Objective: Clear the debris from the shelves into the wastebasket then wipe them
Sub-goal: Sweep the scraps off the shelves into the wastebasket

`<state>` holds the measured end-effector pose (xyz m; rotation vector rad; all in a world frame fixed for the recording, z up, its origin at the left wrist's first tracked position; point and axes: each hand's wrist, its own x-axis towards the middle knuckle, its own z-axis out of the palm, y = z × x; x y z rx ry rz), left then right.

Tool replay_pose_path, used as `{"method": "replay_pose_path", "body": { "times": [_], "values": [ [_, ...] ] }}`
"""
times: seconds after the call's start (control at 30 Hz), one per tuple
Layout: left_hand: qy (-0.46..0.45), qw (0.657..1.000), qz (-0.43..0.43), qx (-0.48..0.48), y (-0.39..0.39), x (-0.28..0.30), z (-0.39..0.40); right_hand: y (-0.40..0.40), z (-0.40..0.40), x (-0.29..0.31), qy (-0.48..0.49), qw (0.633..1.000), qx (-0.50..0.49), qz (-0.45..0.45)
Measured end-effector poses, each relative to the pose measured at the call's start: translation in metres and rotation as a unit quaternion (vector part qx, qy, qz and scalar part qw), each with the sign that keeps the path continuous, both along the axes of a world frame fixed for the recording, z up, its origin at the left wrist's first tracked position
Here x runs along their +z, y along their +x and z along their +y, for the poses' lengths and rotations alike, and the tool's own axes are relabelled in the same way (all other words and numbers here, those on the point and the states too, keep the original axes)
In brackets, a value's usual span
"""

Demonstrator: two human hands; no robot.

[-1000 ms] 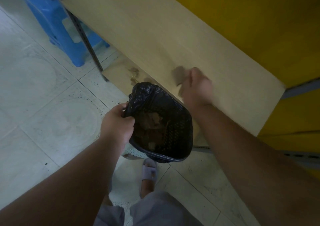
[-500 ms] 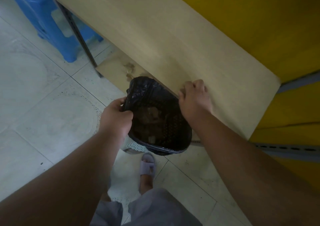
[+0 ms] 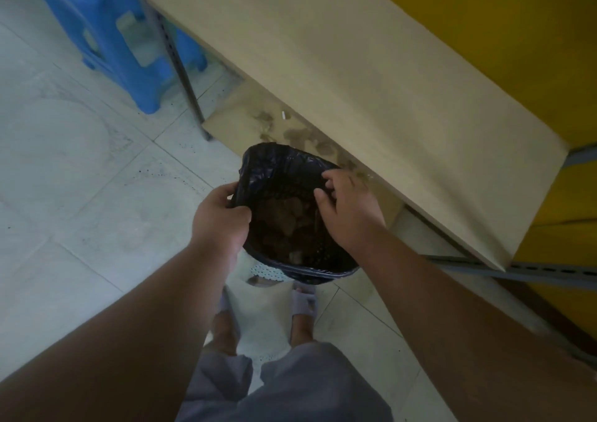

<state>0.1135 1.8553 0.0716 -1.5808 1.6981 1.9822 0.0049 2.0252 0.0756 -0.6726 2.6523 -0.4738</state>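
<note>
Black-lined wastebasket (image 3: 292,228): carried just below the upper shelf (image 3: 339,82) edge, likely to catch swept scraps. Left hand (image 3: 219,224) clamps the liner at its near-left rim; right hand (image 3: 347,208) hovers over the mouth, fingers loosely spread, holding nothing. Debris (image 3: 300,136) lies on the lower shelf (image 3: 231,121), just beyond the basket, untouched.

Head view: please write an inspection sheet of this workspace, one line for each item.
Surface: upper shelf bare, no debris seen.
Job's things: wastebasket with black liner, held off the floor, debris inside; lower shelf carries leaf-like debris.
Clutter: small white scrap on lower shelf.
Grips: left hand grips the liner rim; right hand over the basket opening, fingers loosely curled.
Cables: nothing seen.
Surroundings: blue stool, tiled floor.
</note>
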Motion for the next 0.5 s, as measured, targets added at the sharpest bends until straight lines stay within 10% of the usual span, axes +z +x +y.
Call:
{"method": "replay_pose_path", "body": {
  "times": [0.5],
  "values": [
    [-0.173,0.982,-0.076,0.012,-0.019,-0.143,-0.102,-0.037,-0.137,-0.190,0.003,0.999,-0.033,-0.012]
  ]
}}
